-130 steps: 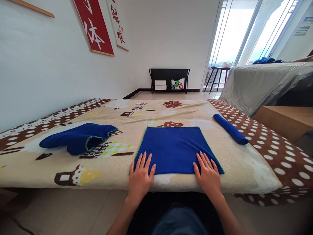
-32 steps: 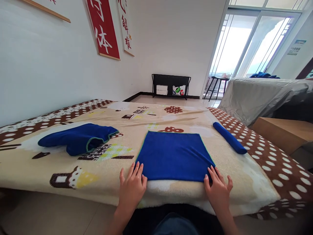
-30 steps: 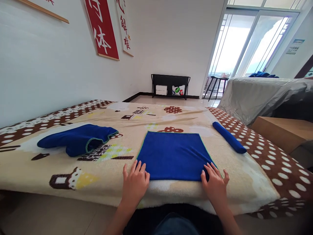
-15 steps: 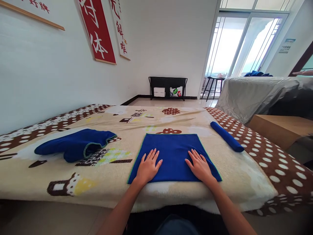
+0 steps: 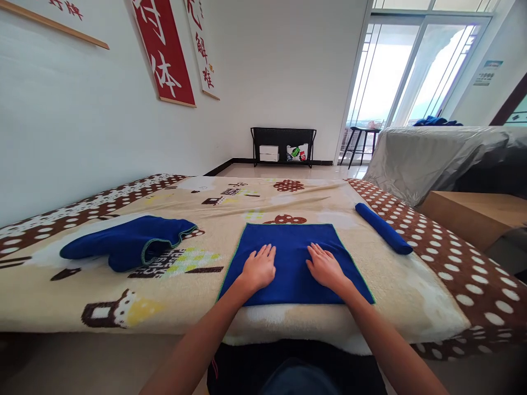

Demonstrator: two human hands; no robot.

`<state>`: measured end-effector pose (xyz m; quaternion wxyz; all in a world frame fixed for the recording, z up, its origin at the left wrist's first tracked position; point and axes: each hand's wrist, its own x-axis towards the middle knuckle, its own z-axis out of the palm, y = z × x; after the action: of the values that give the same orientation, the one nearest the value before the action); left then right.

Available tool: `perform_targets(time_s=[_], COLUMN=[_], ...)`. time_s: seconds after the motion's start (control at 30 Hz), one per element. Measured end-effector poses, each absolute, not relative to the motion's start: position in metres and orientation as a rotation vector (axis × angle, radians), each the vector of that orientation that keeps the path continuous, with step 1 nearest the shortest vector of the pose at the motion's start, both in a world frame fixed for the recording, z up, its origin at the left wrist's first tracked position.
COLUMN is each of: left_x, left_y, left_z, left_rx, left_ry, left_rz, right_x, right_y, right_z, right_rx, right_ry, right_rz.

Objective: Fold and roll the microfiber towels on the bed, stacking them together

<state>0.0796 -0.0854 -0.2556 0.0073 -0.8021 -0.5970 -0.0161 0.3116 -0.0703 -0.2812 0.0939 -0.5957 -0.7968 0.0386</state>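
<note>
A blue cloth [image 5: 291,247] with green edging is spread flat near the front edge of the patterned blanket [image 5: 313,321]. My left hand [image 5: 260,267] rests palm down on its left half, fingers out and holding nothing. On the right half lies my right hand [image 5: 326,267], also palm down and open. A gap of bare cloth separates the two hands. To the right is a rolled blue cloth [image 5: 383,229], lying at a slant. A crumpled blue cloth [image 5: 127,241] lies loose on the left side of the blanket.
A cardboard box [image 5: 473,211] stands beyond the blanket's right side, near a plastic-covered piece of furniture [image 5: 415,159] with blue cloths [image 5: 437,121] on top. A black rack [image 5: 283,137] and a stool [image 5: 362,140] stand at the back.
Both my hands have slid inward and slightly forward over the flat cloth, so they are closer together. The other person's hand at the right edge has gone out of view.
</note>
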Motion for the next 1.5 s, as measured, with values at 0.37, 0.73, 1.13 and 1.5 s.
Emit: perform_targets(time_s=[0.37,0.73,1.13,1.5], left_x=[0.053,0.090,0.003,0.114], left_y=[-0.028,0.023,0.023,0.034], left_z=[-0.284,-0.277,-0.279,-0.278], left_rx=[-2.392,-2.504,-2.131,-2.403], left_ry=[-2.045,-1.951,-2.332,-2.148], left_rz=[-0.206,-0.202,-0.254,-0.291], right_x=[0.340,0.277,0.377,0.271], right_y=[-0.031,0.020,0.029,0.031], right_z=[-0.290,-0.280,-0.284,-0.285], right_rx=[-1.888,-1.773,-2.081,-1.887], right_ry=[-2.315,-2.329,-2.096,-2.173], right_rz=[0.202,0.167,0.147,0.065])
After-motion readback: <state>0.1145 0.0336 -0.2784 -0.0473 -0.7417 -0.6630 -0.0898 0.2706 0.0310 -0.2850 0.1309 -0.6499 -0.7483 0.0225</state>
